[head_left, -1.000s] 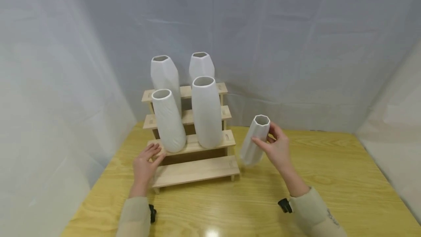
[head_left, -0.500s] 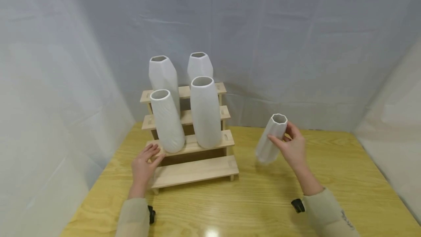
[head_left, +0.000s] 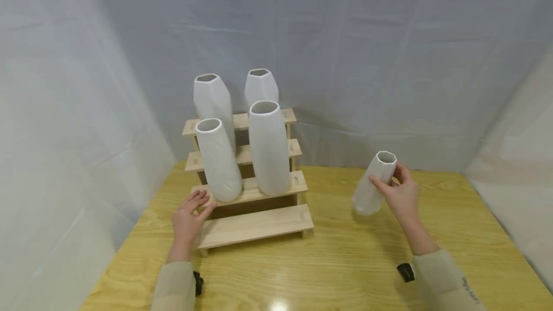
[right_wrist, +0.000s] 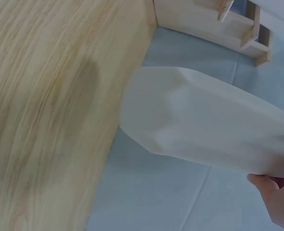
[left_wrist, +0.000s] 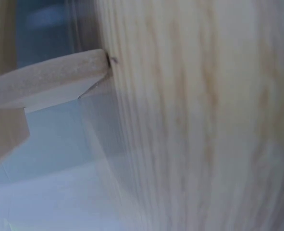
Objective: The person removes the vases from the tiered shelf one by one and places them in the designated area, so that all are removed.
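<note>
Moved: your right hand [head_left: 402, 198] has carried the faceted vase [head_left: 374, 184] toward 3 o'clock, away from the stepped rack [head_left: 255, 224].
Right fingers: clamped round its neck, vase tilted above the table [head_left: 345, 268].
Left hand [head_left: 188, 217]: fingers straight, resting on the rack's 9 o'clock end.
Writing: no readable labels.

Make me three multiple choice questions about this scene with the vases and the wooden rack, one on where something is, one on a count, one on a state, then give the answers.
1. Where is the left hand?
A. on the rack's front left
B. inside a vase
C. on the wall

2. How many vases stand on the rack?
A. two
B. four
C. six

3. How is the small vase in the right hand?
A. lying flat on the table
B. upside down
C. tilted, held above the table

Answers: 1 A, its fingers rest at the rack's edge; 2 B, two in front, two behind; 3 C, the fingers hold it near the mouth, with the base clear of the wood.
</note>
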Action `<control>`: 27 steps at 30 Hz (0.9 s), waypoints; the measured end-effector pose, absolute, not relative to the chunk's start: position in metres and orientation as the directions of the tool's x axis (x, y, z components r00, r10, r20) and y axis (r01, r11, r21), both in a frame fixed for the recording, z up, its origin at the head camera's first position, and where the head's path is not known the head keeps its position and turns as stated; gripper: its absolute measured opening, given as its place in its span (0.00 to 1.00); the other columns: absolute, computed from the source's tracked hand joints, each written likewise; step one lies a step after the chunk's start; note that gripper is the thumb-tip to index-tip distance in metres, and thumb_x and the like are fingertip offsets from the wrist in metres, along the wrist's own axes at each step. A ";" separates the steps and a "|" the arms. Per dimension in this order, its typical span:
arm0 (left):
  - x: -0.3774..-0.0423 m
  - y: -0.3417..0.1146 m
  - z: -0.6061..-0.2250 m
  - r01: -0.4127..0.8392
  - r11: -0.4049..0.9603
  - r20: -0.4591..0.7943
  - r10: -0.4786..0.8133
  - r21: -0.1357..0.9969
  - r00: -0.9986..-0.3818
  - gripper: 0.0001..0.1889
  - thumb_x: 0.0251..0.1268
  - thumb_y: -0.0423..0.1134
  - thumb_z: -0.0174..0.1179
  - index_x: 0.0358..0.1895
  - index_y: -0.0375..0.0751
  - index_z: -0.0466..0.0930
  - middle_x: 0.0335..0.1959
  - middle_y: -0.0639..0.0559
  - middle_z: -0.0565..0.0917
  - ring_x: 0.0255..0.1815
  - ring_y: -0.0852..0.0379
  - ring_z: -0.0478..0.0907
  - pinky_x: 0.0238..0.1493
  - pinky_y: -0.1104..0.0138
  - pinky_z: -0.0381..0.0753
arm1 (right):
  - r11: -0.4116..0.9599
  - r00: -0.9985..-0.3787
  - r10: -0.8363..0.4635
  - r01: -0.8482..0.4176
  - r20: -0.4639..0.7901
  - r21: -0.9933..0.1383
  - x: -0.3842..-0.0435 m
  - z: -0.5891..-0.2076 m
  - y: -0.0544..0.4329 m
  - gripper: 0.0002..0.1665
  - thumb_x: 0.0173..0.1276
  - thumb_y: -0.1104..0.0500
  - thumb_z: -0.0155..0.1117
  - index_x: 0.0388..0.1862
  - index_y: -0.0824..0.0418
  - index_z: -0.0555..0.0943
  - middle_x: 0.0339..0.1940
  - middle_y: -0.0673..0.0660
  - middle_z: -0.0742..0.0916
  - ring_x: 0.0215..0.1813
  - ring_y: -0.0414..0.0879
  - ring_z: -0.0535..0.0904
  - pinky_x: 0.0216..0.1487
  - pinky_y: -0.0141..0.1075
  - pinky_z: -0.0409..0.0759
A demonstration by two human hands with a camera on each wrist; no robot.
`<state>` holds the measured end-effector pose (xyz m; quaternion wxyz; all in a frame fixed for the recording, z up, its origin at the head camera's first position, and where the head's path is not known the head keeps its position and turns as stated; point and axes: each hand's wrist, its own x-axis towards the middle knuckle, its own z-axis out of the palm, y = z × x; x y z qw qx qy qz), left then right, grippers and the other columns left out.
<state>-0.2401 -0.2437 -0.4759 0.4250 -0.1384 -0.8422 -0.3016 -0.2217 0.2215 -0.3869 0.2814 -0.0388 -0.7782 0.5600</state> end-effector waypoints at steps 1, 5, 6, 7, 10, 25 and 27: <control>-0.240 -0.244 -0.476 0.492 0.780 0.802 -0.022 0.387 -0.597 0.15 0.34 0.34 0.72 0.31 0.33 0.84 0.37 0.43 0.83 0.44 0.46 0.77 0.49 0.64 0.72 | 0.371 -0.841 0.380 -0.243 0.386 -0.896 -0.221 -0.387 0.223 0.32 0.48 0.67 0.70 0.53 0.71 0.70 0.47 0.62 0.78 0.43 0.37 0.71 0.38 0.17 0.72; -0.241 -0.243 -0.476 0.504 0.778 0.812 -0.014 0.376 -0.584 0.14 0.35 0.35 0.72 0.30 0.33 0.84 0.37 0.44 0.83 0.44 0.46 0.77 0.46 0.60 0.73 | 0.378 -0.844 0.397 -0.207 0.361 -0.902 -0.221 -0.389 0.231 0.32 0.49 0.66 0.69 0.54 0.71 0.69 0.48 0.62 0.77 0.45 0.40 0.71 0.38 0.17 0.71; -0.241 -0.243 -0.476 0.505 0.777 0.812 -0.013 0.375 -0.583 0.15 0.35 0.35 0.72 0.31 0.33 0.84 0.37 0.44 0.83 0.44 0.46 0.77 0.45 0.60 0.73 | 0.381 -0.845 0.402 -0.197 0.353 -0.904 -0.221 -0.389 0.234 0.32 0.49 0.65 0.69 0.54 0.71 0.69 0.48 0.62 0.77 0.45 0.40 0.71 0.38 0.18 0.71; -0.241 -0.243 -0.476 0.504 0.777 0.811 -0.014 0.377 -0.586 0.15 0.35 0.35 0.72 0.31 0.33 0.84 0.37 0.44 0.83 0.44 0.46 0.77 0.45 0.59 0.73 | 0.384 -0.846 0.405 -0.187 0.347 -0.904 -0.221 -0.389 0.236 0.32 0.50 0.65 0.69 0.54 0.70 0.69 0.48 0.61 0.77 0.45 0.40 0.71 0.39 0.19 0.72; -0.241 -0.243 -0.476 0.502 0.777 0.807 -0.014 0.380 -0.590 0.15 0.34 0.34 0.72 0.31 0.33 0.84 0.37 0.44 0.83 0.44 0.46 0.77 0.46 0.60 0.73 | 0.385 -0.842 0.419 -0.175 0.341 -0.906 -0.222 -0.390 0.243 0.32 0.50 0.64 0.69 0.53 0.71 0.69 0.47 0.60 0.77 0.45 0.39 0.71 0.40 0.20 0.72; -0.241 -0.243 -0.476 0.490 0.786 0.803 -0.013 0.376 -0.596 0.15 0.34 0.34 0.72 0.31 0.33 0.84 0.37 0.43 0.83 0.44 0.46 0.77 0.47 0.62 0.72 | 0.397 -0.833 0.494 -0.040 0.250 -0.917 -0.226 -0.389 0.276 0.35 0.53 0.59 0.67 0.59 0.68 0.65 0.52 0.60 0.74 0.50 0.45 0.69 0.51 0.34 0.72; -0.241 -0.243 -0.476 0.484 0.787 0.798 -0.019 0.383 -0.602 0.15 0.33 0.34 0.72 0.31 0.33 0.84 0.37 0.43 0.83 0.45 0.46 0.77 0.46 0.60 0.72 | 0.399 -0.826 0.507 -0.030 0.248 -0.917 -0.228 -0.389 0.280 0.35 0.53 0.59 0.67 0.59 0.68 0.65 0.52 0.60 0.74 0.51 0.46 0.69 0.52 0.35 0.72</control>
